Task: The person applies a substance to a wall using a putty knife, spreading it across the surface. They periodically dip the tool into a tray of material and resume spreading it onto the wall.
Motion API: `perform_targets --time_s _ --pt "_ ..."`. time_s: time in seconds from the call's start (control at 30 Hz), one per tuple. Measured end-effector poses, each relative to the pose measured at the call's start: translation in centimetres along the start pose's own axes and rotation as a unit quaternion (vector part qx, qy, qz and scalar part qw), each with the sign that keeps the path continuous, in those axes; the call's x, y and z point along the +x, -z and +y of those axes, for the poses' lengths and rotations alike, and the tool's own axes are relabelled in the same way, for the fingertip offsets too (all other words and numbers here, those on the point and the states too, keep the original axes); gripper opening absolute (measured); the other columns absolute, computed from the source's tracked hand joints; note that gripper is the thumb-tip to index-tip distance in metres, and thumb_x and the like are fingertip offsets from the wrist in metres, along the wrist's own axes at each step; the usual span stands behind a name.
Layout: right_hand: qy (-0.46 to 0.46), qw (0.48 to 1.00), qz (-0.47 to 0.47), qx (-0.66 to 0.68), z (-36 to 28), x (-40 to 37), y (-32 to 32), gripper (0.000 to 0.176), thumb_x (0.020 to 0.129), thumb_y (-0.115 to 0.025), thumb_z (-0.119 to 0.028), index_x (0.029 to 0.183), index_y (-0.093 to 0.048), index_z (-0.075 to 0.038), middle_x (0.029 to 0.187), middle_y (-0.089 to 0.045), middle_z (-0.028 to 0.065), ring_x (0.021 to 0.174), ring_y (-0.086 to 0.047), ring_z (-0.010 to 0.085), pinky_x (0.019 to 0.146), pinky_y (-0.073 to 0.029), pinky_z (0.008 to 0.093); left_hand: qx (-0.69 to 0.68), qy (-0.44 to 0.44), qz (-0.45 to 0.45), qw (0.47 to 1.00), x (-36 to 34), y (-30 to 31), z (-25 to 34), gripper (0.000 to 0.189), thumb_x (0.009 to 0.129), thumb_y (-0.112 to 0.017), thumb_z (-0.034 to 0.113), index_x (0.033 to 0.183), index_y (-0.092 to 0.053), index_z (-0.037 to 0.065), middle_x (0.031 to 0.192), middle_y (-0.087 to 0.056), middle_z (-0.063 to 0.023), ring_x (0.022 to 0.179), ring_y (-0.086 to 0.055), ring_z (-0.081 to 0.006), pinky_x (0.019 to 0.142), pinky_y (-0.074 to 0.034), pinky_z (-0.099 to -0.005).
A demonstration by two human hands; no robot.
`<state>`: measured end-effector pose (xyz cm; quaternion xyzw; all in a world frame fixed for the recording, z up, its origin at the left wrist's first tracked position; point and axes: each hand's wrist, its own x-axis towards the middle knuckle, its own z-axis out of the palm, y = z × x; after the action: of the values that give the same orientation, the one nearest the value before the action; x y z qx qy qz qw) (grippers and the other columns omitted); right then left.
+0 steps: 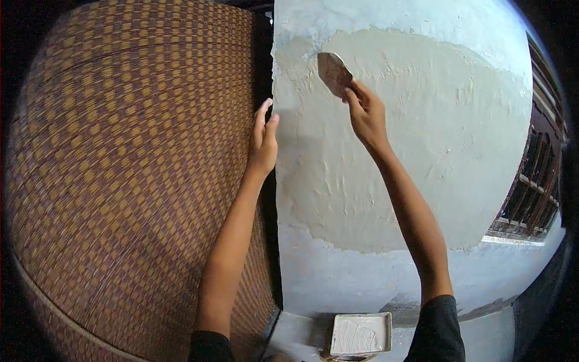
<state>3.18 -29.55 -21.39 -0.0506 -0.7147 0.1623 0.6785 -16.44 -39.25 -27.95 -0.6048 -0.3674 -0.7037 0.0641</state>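
My right hand [367, 116] is closed round the handle of a trowel [334, 73]. Its brownish, angular blade points up and left over the upper part of a wet plaster patch [386, 157]. That patch is grey-beige with raised ridges and spreads across much of a pale blue-white wall [344, 271]. To the left, my left hand [264, 137] is open, fingers stretched upward right at the wall's vertical edge, and nothing is held in it.
A woven brown-and-yellow mat [139, 163] fills the left side, with a dark gap between it and the wall. Below stands a rectangular tray [391, 333] of whitish plaster. A barred window [534, 181] is at the right.
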Motion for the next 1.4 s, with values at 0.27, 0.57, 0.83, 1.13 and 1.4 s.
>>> perform_targets --time_s 0.27,0.57,0.83,1.13,1.4 --pt "0.287 0.916 -0.022 -0.28 -0.5 5.8 -3.4 0.041 0.09 -0.059 -0.001 0.129 -0.059 -0.013 0.102 -0.067 0.0189 0.092 -0.064 0.0296 0.079 -0.053 0.0359 -0.001 -0.027 0.019 0.999 5.8 0.8 -4.4 0.054 0.101 -0.036 0.035 0.142 -0.037 0.0 0.148 -0.037 -0.0203 0.138 -0.033 -0.0321 0.114 -0.025 -0.0419" --pt "0.403 0.725 -0.113 -0.547 1.8 8.3 -3.4 0.056 0.087 -0.056 -0.006 0.141 -0.047 -0.018 0.135 -0.057 -0.001 0.113 -0.055 0.0261 0.093 -0.044 0.0374 -0.086 -0.074 0.016 0.993 10.9 0.7 -8.5 0.054 0.1 -0.037 0.034 0.141 -0.038 -0.001 0.145 -0.04 -0.0205 0.136 -0.037 -0.0319 0.113 -0.025 -0.0406" --pt "0.375 0.655 -0.213 -0.621 1.7 9.0 -1.7 0.05 0.087 -0.058 -0.017 0.135 -0.053 -0.03 0.138 -0.054 -0.0067 0.109 -0.052 0.0172 0.087 -0.041 0.034 -0.147 -0.111 0.025 0.983 12.3 -1.7 -11.4 0.051 0.098 -0.041 0.027 0.14 -0.039 -0.002 0.143 -0.042 -0.0215 0.134 -0.039 -0.0306 0.112 -0.027 -0.0388" --pt "0.396 0.626 -0.218 -0.635 1.8 8.1 -0.8 0.051 0.084 -0.067 -0.03 0.134 -0.056 -0.029 0.138 -0.054 -0.012 0.098 -0.049 0.0153 0.081 -0.038 0.0296 -0.135 -0.16 0.033 0.977 13.6 -2.0 -12.4 0.053 0.098 -0.041 0.029 0.14 -0.038 -0.003 0.143 -0.041 -0.0224 0.134 -0.039 -0.0319 0.113 -0.026 -0.041" --pt "0.406 0.608 -0.227 -0.644 2.6 6.6 0.8 0.052 0.088 -0.06 -0.021 0.138 -0.051 -0.032 0.145 -0.046 -0.0121 0.111 -0.05 0.0167 0.086 -0.04 0.0359 -0.12 -0.137 0.021 0.983 13.1 -0.9 -11.6 0.054 0.098 -0.04 0.03 0.14 -0.038 -0.004 0.143 -0.041 -0.0228 0.135 -0.037 -0.0323 0.114 -0.024 -0.0412"
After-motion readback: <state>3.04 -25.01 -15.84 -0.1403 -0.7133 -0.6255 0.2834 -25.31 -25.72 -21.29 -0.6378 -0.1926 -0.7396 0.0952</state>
